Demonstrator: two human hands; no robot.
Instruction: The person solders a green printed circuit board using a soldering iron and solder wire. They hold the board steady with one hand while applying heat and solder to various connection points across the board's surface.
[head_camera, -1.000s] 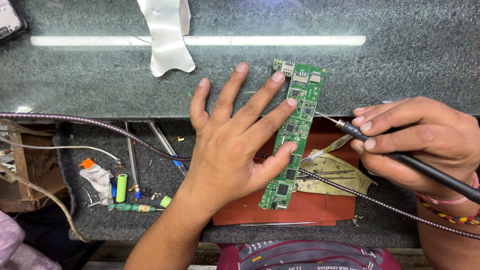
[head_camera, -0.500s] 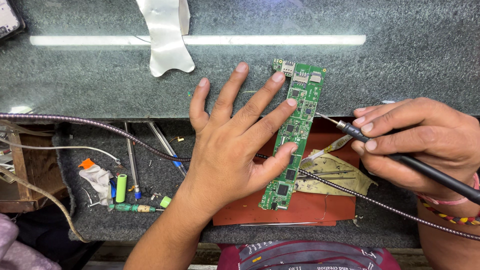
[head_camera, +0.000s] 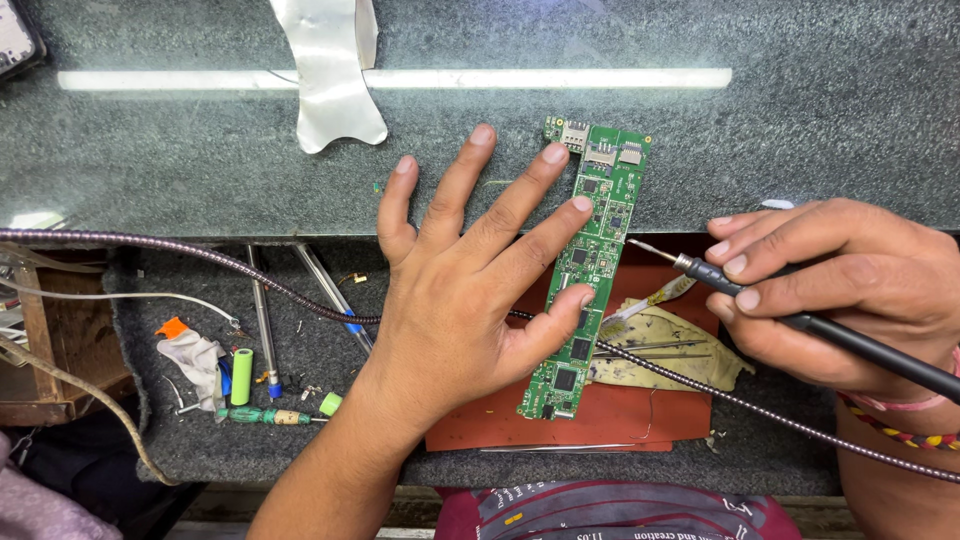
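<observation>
A long green circuit board (head_camera: 597, 236) lies tilted across the dark stone bench and a red mat (head_camera: 610, 415). My left hand (head_camera: 470, 290) rests flat with fingers spread, the fingertips and thumb pressing on the board's left edge. My right hand (head_camera: 830, 290) grips a black soldering iron (head_camera: 800, 320) like a pen. Its metal tip points left and sits just beside the board's right edge, about midway along it.
A braided metal cable (head_camera: 200, 260) crosses the bench from left to right under my left hand. Tweezers (head_camera: 650, 348) lie on a stained cloth (head_camera: 680, 350) on the mat. Small tools, a green screwdriver (head_camera: 265, 415) and green cylinders (head_camera: 241, 376) lie at the lower left. White tape (head_camera: 325, 70) hangs at the top.
</observation>
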